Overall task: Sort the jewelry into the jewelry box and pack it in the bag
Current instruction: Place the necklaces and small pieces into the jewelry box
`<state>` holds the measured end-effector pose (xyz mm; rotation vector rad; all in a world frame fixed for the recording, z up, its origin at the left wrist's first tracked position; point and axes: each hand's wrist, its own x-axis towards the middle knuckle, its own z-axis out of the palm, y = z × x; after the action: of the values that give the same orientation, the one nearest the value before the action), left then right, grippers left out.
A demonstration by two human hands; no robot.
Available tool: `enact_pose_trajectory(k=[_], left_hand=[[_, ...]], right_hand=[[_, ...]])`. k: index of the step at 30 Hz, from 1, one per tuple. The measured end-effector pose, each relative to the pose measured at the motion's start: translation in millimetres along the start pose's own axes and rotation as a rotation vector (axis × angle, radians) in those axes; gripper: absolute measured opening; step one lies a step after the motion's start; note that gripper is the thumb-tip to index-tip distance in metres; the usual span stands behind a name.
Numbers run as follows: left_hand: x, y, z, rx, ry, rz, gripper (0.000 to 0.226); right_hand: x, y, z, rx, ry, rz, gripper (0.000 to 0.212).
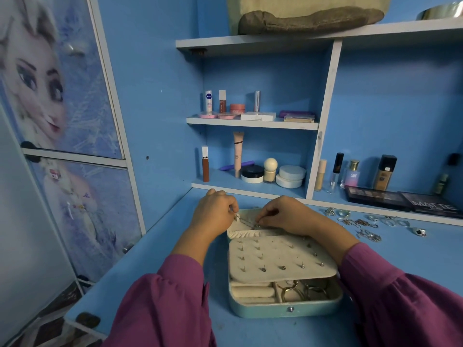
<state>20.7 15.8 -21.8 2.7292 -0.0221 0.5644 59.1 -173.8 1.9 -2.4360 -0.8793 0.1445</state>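
An open teal jewelry box (285, 308) with a cream lining lies on the blue desk in front of me. Its cream stud panel (278, 256) holds several earrings, and rings and bangles lie in the front compartments. Over the box's far lid pocket, my left hand (215, 214) pinches one end of a thin silver chain (246, 222). My right hand (283, 215) pinches the chain's other end. Loose silver rings and earrings (368, 225) are spread on the desk to the right of the box.
Cosmetics stand on the shelves (250, 122) behind the box. Two dark eyeshadow palettes (400, 199) lie at the right back. A beige bag (308, 18) sits on the top shelf. A cupboard door with a cartoon picture (62, 96) is at the left.
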Motion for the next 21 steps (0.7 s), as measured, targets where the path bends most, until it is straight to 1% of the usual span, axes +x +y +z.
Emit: enact_pose_trajectory(k=[5,8,11,13,14,15,18,19,21], left_hand=[[-4.1,0.4,-5.3,0.021,-0.066,-0.049,0.024],[-5.2,-1.2,-7.9,-0.026,-0.043,-0.092,0.022],[-6.7,1.2,-10.3,-0.138,-0.041,-0.078,0.020],[-8.4,7.3,-11.3,-0.241,-0.091,-0.059,0.017],[-8.8,10.0,-10.3,-0.259,-0.128,-0.053,0.020],[-9.2,11.8,-9.2,-0.244,-0.167,-0.051,0.027],[-8.8,12.3,-7.8,-0.121,-0.264,-0.065,0.051],[-8.5,11.8,-8.5,-0.128,-0.269,-0.074,0.054],[-7.7,11.1,-9.8,-0.189,-0.221,-0.093,0.056]], right_hand=[[-4.8,-0.6,-3.4,0.003,-0.106,0.047,0.016],[-6.5,-1.8,-5.0,0.054,-0.130,0.047,0.017],[-6.1,-2.1,-6.0,0.060,-0.107,0.102,0.018],[-6.3,-3.6,-5.5,0.032,-0.107,0.131,0.022],[-6.8,-5.0,-5.2,0.022,-0.122,0.141,0.025],[-7.8,-6.6,-5.0,0.025,-0.145,0.145,0.028],[-9.6,-10.0,-5.2,0.085,-0.193,0.151,0.039],[-9.7,-9.7,-5.4,0.113,-0.187,0.163,0.040],[-9.4,-8.5,-5.2,0.163,-0.166,0.201,0.042]])
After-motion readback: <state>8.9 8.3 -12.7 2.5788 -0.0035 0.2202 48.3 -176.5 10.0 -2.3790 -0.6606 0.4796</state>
